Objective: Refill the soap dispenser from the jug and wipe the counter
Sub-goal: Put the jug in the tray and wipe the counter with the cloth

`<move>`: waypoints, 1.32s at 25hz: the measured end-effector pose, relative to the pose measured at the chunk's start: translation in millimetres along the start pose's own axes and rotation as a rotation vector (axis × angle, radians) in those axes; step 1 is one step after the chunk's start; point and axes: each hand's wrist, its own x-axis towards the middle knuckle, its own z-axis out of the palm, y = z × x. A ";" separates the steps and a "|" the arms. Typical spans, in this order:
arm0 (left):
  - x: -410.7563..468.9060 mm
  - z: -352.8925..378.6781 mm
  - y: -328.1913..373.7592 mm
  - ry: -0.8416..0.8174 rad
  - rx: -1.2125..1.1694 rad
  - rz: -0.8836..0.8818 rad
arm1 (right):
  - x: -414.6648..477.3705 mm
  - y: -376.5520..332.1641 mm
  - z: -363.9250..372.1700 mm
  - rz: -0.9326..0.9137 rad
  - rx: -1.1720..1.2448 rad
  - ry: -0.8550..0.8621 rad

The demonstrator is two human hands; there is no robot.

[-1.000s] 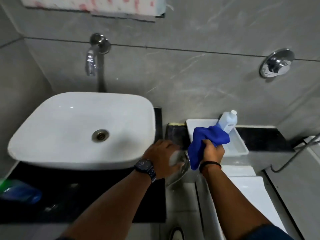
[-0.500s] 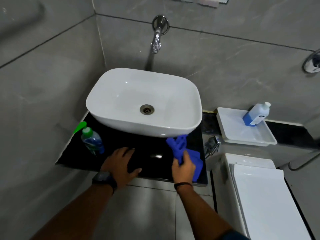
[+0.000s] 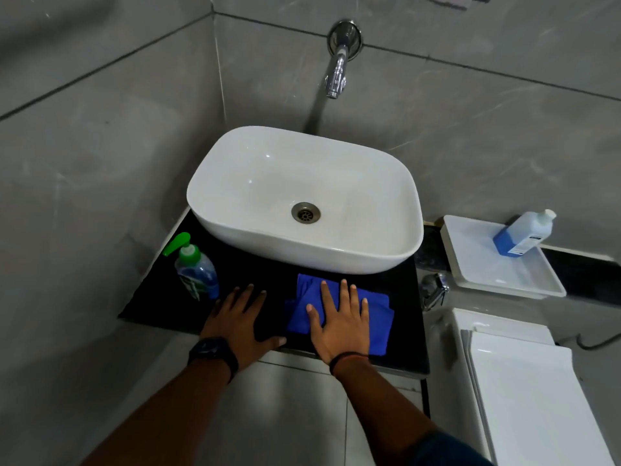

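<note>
A blue cloth (image 3: 378,317) lies spread on the black counter (image 3: 265,274) in front of the white basin (image 3: 336,250). My right hand (image 3: 339,317) presses flat on the cloth, fingers apart. My left hand (image 3: 242,317) rests flat on the bare counter just left of it, fingers spread, holding nothing. The soap dispenser (image 3: 196,272), clear with a green pump, stands at the counter's left end, close to my left fingertips. The jug (image 3: 522,233), a white bottle with blue liquid, leans in a white tray (image 3: 504,284) at the right.
A chrome tap (image 3: 336,75) juts from the grey wall above the basin. A white toilet cistern and lid (image 3: 524,381) sit at the lower right, with a chrome valve (image 3: 433,290) beside the counter's right edge. Grey tiled walls close in at left and behind.
My right hand brought the bunched cloth from near the tray down to the counter and now lies flat on it, spread out. My left hand moved to the counter and rests flat.
</note>
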 end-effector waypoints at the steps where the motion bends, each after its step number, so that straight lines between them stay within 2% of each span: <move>1: 0.0 0.7 0.0 0.000 0.007 -0.001 | 4.7 -9.3 2.0 -0.006 -0.001 -0.001; 4: 1.0 1.4 -0.9 0.003 0.018 0.002 | 14.0 -29.0 8.7 -0.116 0.001 -0.041; 7: 1.2 -0.1 -1.2 0.005 0.015 0.004 | 7.2 -9.0 5.7 -0.193 -0.007 -0.035; 9: 1.2 0.2 -1.7 -0.004 -0.003 -0.005 | -2.1 21.7 -0.3 -0.133 -0.025 -0.003; 12: 1.3 2.2 -3.6 -0.052 0.015 -0.017 | -11.2 54.8 -11.5 0.058 -0.059 -0.030; 14: -0.3 6.3 -3.5 -0.051 0.038 -0.023 | -10.8 48.9 -11.2 0.173 -0.066 -0.019; 16: -1.5 8.7 -1.9 -0.028 0.038 -0.029 | -4.1 25.3 -5.3 0.201 -0.057 0.003; 19: 0.7 7.9 0.4 -0.015 0.038 -0.038 | -2.3 -5.4 4.2 -0.041 -0.034 -0.021; 22: 0.9 6.8 1.0 -0.046 0.032 -0.042 | -5.4 12.9 1.5 -0.239 -0.050 -0.041; 24: 1.1 6.2 1.0 -0.072 0.038 -0.048 | -8.3 41.4 -3.4 -0.182 -0.062 -0.001; 26: 1.6 6.3 1.4 -0.090 0.050 -0.051 | -8.5 62.1 -7.6 -0.040 -0.068 0.005; 28: 1.1 6.9 1.8 -0.093 0.050 -0.053 | -6.0 58.7 -8.3 0.035 -0.081 -0.006; 30: 1.3 7.0 1.6 -0.091 0.045 -0.056 | -3.8 42.2 -6.3 -0.028 -0.079 -0.031; 33: 1.0 7.1 2.2 -0.088 0.043 -0.064 | -10.6 29.2 -6.7 -0.256 -0.022 -0.069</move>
